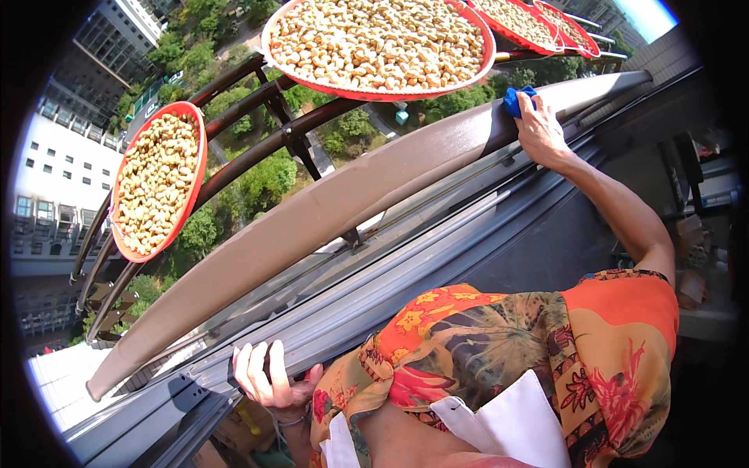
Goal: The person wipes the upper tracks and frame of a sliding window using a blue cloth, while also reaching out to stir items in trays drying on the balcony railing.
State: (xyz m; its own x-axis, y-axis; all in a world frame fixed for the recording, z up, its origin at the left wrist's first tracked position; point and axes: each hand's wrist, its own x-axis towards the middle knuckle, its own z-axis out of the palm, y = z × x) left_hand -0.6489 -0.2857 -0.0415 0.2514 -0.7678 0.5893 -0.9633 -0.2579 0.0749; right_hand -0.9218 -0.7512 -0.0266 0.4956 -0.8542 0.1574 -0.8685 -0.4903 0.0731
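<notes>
My right hand (541, 128) presses a bunched blue cloth (519, 101) onto the wide brown metal handrail (327, 202), towards its upper right end. The rail around the cloth looks shiny, while its lower left part looks matt. My left hand (269, 377) grips the edge of the grey metal window frame (216, 374) at the lower left, fingers curled over it. Past the handrail, a large round red tray of peanuts in their shells (377, 93) rests on dark metal bars. A smaller red tray of peanuts (201, 169) leans on the bars at the left.
Two more red trays of peanuts (509, 29) (570, 35) stand at the upper right. Dark curved rack bars (234, 175) run outside the rail, high above trees and buildings. Sliding window tracks (374, 281) lie between my body and the rail. Boxes and other items are indoors.
</notes>
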